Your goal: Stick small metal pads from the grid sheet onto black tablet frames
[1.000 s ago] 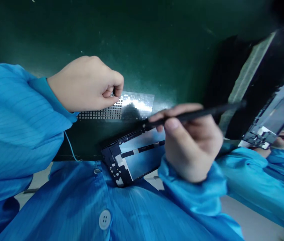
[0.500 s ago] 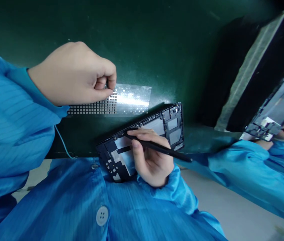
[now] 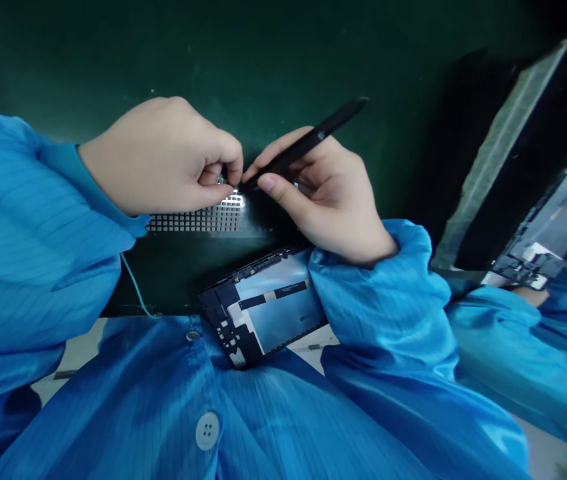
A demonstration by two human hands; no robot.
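My left hand (image 3: 163, 157) is closed in a pinch at the top edge of a clear sheet with rows of small dark square pads (image 3: 198, 220) on the green mat. Held like a pen in my right hand (image 3: 336, 190) is a pair of slim black tweezers (image 3: 308, 141), its tip down beside my left fingertips at the end of the pad rows. What lies right at the tip is too small to make out. Below my hands, an opened tablet (image 3: 283, 320) rests tilted against the mat's near edge and my smock, its inner parts facing up. My right sleeve covers its right end.
The green mat (image 3: 263, 53) spreads across the work surface. At the right lie a dark block with a pale strip (image 3: 508, 140) and another opened device (image 3: 548, 233). A co-worker's blue sleeve (image 3: 508, 327) and part of a hand are beside it.
My right hand has lifted the tweezers off the tablet and moved up to the pad sheet, beside my left fingers. My left hand keeps its pinch, slightly shifted right in view.
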